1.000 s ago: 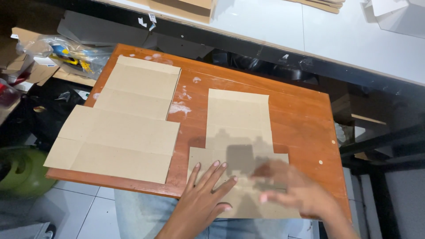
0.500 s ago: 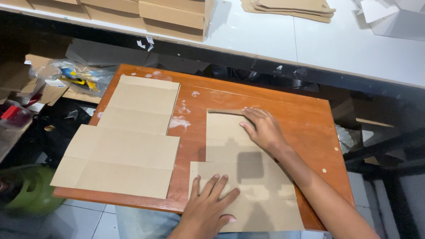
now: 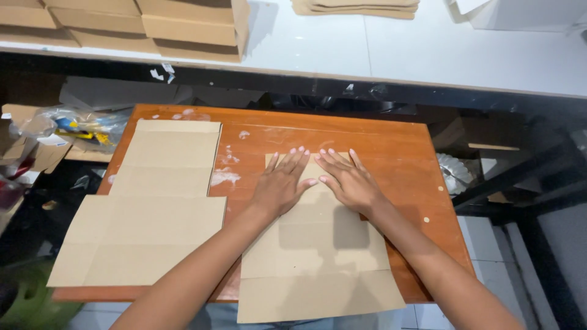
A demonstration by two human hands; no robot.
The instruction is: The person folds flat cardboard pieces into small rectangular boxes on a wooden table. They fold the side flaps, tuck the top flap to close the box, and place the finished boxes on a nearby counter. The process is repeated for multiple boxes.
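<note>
L hand (image 3: 282, 183) & R hand (image 3: 348, 182) flat, fingers spread, palms down on cardboard sheet (image 3: 318, 256).

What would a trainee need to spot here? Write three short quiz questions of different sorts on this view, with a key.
1. True or false: both hands lie flat on the same cardboard sheet.
2. Which way does the other cardboard blank lie from the hands: A) to the person's left, B) to the person's right, C) under the hands?
3. What do both sheets rest on?

Key
1. True: the left hand and the right hand press palm-down on the far end of the folded cardboard sheet.
2. A: the flat cardboard blank.
3. The orange-brown wooden table.
</note>
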